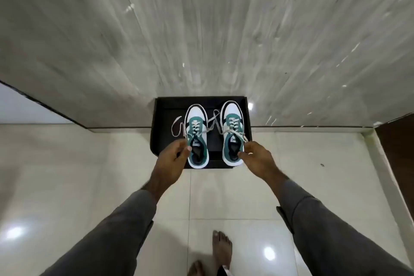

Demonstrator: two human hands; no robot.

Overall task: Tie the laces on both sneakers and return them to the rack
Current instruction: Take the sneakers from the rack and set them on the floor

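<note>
Two white, green and black sneakers stand side by side on a black tray-like rack (159, 116) against the wall, toes pointing away from me. My left hand (173, 159) grips the collar of the left sneaker (197, 139) at its left side. On the right sneaker (231, 132), my right hand (255, 159) pinches the collar at its right side. Grey laces (179, 127) on both shoes lie loose and untied, trailing over the rack between and beside the shoes.
A grey streaked wall (201, 29) rises right behind the rack. Glossy cream floor tiles (89, 175) spread around it. A dark wooden door edge (401, 145) stands at the right. My bare feet (220, 251) are on the tiles below.
</note>
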